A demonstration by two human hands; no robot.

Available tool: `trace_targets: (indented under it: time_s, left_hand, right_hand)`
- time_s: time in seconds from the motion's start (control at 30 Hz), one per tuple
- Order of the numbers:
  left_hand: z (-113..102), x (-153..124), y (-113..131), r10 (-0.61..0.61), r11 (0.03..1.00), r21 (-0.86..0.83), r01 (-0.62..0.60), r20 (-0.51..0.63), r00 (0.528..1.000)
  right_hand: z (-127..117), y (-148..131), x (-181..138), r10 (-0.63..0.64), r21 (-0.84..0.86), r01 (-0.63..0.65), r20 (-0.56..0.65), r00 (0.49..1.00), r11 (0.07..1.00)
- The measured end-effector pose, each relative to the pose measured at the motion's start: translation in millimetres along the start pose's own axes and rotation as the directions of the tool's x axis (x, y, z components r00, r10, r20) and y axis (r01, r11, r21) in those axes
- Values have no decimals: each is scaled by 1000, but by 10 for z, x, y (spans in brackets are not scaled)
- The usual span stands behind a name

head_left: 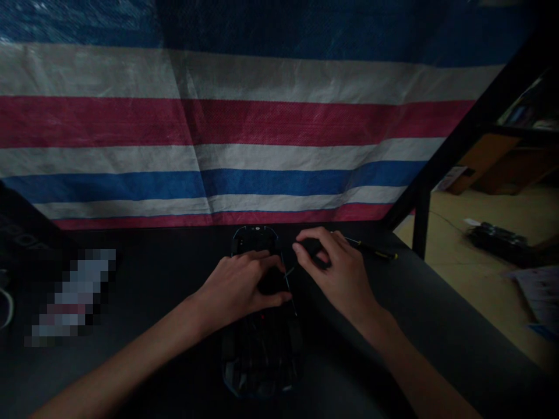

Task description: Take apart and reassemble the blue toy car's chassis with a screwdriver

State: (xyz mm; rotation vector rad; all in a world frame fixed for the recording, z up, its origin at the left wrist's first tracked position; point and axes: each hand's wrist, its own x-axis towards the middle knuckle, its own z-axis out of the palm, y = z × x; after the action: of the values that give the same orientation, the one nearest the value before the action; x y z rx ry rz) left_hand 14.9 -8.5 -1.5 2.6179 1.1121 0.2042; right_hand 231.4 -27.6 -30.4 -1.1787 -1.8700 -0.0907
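A dark, low car-like chassis [262, 355] with wheels at its sides lies lengthwise in front of me; a tiny red spot shows near its middle. My left hand [248, 282] reaches across it from the left, thumb and fingers curved over the body and gripping it. By the left fingertips a thin light-coloured sliver [289, 272] sticks out at the chassis edge. To the right, my right hand [334, 262] is raised beside the chassis with thumb and index finger drawn together in a pinch. Anything between those fingertips is too small and dark to make out.
Behind the right hand lies a screwdriver [379, 252] with a yellow and black handle. The dark table [437, 326] ends at a slanting right edge. A striped sheet [262, 122] hangs behind it. A blurred-out item [76, 294] and a dark box [26, 233] stand left.
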Motion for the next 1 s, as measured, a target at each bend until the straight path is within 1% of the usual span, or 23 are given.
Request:
trace_targets:
  time_s: [0.17,0.37,0.5,0.57,0.7,0.77,0.87,1.0]
  left_hand:
    - [-8,0,9,-4,1000,4,4,-2,1000]
    - [24,-10,-21,17,1000,7,-17,-16,1000]
    - [48,-10,-36,30,999,29,-29,-35,999]
    - [46,-9,-32,31,999,30,-30,-29,999]
    - [26,-7,-17,28,999,21,-28,1,1000]
    - [22,-4,-19,23,999,23,-23,3,1000]
    - [26,2,-34,15,999,38,-14,-6,1000]
    - [25,8,-34,7,999,35,-7,-3,1000]
  right_hand:
    - [14,41,-1,-55,16,55,5,998,998]
    - [-10,30,5,-60,-27,60,-3,998,998]
    - [-22,9,1,-82,5,82,-11,997,997]
    - [-15,7,-6,-78,18,78,-22,997,997]
    - [-9,10,-10,-31,26,32,-46,998,999]
    - [-15,9,-6,-76,33,77,-22,997,996]
    - [-22,-6,4,-155,-1,155,7,988,988]
    - [-30,-37,15,-158,14,158,6,987,987]
